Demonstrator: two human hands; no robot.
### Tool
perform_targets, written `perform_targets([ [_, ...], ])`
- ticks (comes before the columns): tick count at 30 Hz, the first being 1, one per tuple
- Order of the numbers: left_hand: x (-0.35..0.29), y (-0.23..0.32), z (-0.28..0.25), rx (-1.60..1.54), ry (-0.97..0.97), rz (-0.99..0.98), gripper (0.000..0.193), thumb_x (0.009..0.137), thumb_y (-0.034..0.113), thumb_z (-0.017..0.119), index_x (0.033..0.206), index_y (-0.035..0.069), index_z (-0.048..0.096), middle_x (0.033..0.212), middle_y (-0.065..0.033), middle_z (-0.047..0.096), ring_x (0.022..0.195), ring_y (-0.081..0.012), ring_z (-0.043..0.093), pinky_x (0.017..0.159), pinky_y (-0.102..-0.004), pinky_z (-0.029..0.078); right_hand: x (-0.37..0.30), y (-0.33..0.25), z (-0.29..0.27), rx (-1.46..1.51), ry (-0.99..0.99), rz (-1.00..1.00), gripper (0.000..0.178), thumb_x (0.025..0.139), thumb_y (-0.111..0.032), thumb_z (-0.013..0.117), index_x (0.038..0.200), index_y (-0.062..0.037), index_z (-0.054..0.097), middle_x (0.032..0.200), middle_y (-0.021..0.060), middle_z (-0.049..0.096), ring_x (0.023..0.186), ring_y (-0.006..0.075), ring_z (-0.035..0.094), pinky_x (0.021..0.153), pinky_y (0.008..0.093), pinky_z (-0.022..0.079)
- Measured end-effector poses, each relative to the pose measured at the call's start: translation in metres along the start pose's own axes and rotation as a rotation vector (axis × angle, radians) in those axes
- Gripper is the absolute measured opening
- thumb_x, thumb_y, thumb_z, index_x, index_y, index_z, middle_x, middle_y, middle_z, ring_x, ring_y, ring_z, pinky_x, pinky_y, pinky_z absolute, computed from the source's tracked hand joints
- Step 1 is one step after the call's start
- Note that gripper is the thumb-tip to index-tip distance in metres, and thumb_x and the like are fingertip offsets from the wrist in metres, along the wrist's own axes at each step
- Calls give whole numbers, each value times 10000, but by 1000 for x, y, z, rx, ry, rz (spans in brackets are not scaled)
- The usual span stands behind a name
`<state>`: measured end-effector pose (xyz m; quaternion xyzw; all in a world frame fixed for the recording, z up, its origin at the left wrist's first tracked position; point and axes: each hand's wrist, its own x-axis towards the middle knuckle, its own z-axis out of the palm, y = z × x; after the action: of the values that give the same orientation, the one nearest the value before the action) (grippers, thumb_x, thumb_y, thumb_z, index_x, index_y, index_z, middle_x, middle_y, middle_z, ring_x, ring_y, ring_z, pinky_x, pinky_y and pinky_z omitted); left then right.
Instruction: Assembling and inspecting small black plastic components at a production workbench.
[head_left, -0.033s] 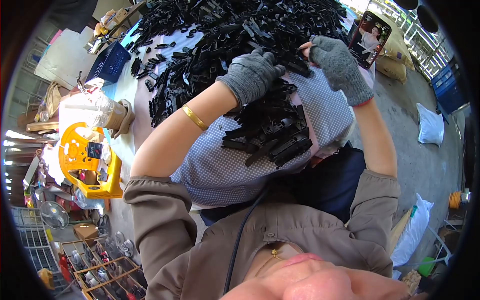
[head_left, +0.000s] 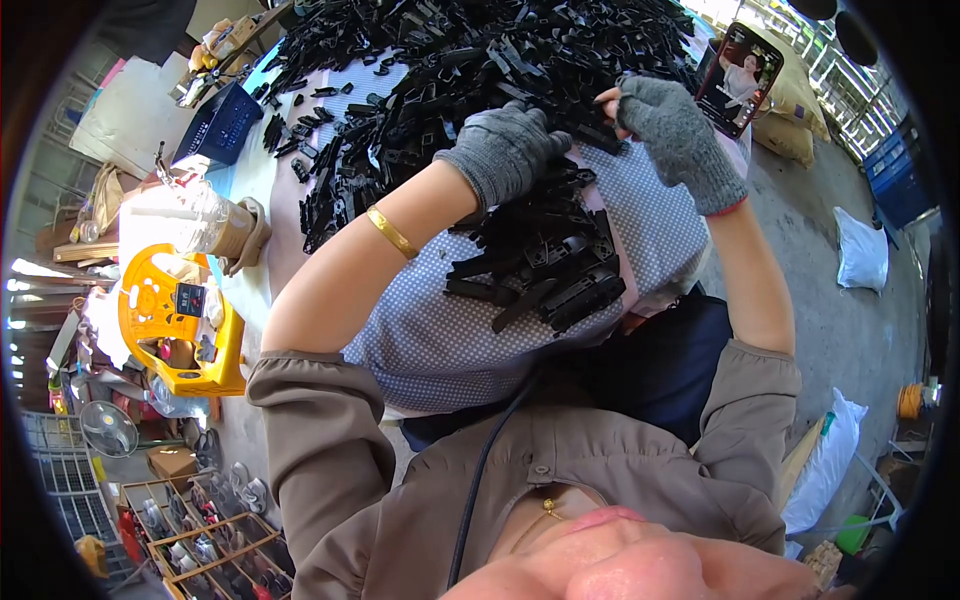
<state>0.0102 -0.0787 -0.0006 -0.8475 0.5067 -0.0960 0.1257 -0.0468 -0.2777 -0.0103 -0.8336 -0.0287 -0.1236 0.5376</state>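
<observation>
Gloved left hand (head_left: pixel 503 150) curled on black plastic clips (head_left: pixel 540 265) | right hand (head_left: pixel 672 125) pinching one clip | heap spread across dotted cloth (head_left: pixel 440 345) on tabletop, within reach.

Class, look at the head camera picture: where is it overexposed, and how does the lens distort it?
Head view: glare bleaches the clear plastic bottle at left; the fisheye lens bends edges and blackens the corners; the gloved left hand and right hand on the black plastic parts stay sharp.
</observation>
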Motion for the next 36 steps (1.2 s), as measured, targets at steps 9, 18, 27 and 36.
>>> perform_targets([
  [9,-16,-19,12,-363,334,6,277,840,238,558,1112,186,574,933,-91,611,915,-280,585,759,-383,505,-14,-17,12,166,-66,167,201,871,-195,565,941,-26,650,758,29,628,632,79,560,594,212,466],
  [18,-65,-22,-2,-1560,153,-71,295,888,216,562,1090,4,590,838,-29,601,740,-80,543,701,-213,469,-19,-30,29,379,-96,291,242,814,-226,642,927,-12,642,739,49,627,593,81,557,548,195,458],
  [27,-70,-15,-3,-1598,93,-205,318,875,247,586,1088,11,603,686,25,574,608,-36,506,555,-175,421,-26,-42,42,262,-144,266,226,788,-236,666,827,-15,634,703,54,621,577,79,556,539,196,465],
  [36,-69,-19,-7,-1524,14,-244,312,874,248,585,1089,22,608,652,32,537,580,-33,456,530,-179,394,-35,-53,48,224,-106,239,235,786,-249,670,819,-19,628,698,42,612,574,72,557,541,197,470],
])
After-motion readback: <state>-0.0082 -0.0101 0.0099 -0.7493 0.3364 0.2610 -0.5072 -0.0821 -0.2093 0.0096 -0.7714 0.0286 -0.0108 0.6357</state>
